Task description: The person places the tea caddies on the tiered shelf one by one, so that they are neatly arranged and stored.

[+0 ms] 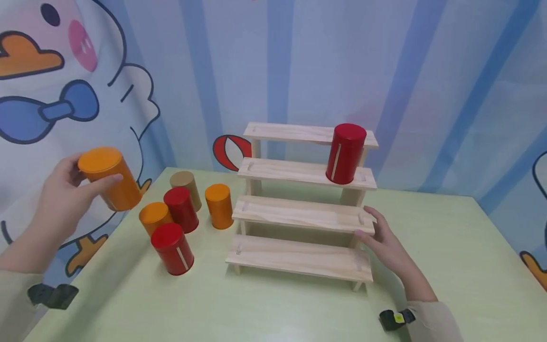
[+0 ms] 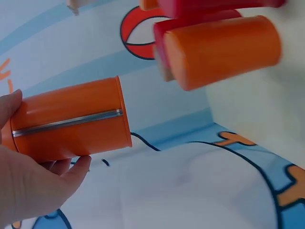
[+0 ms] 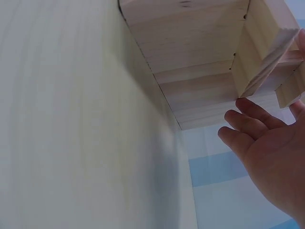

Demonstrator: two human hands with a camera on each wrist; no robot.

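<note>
My left hand [image 1: 68, 190] grips an orange canister [image 1: 113, 183], tilted and raised above the left side of the table. In the left wrist view, a metal seam runs along this canister [image 2: 71, 119]. A wooden stepped rack [image 1: 299, 259] stands mid-table. Its second shelf from the bottom has my right hand [image 1: 386, 242] at its right end, thumb at the front edge and a finger at the back edge. The right wrist view shows the other fingers [image 3: 252, 121] beside the rack's wooden end. A red canister [image 1: 346, 154] stands upright on the second shelf from the top.
Left of the rack, upright on the table [image 1: 295, 308], stand two red canisters [image 1: 173, 249], two orange ones [image 1: 219, 206] and a tan one [image 1: 185, 185]. A cartoon-printed curtain [image 1: 333, 61] hangs behind the table.
</note>
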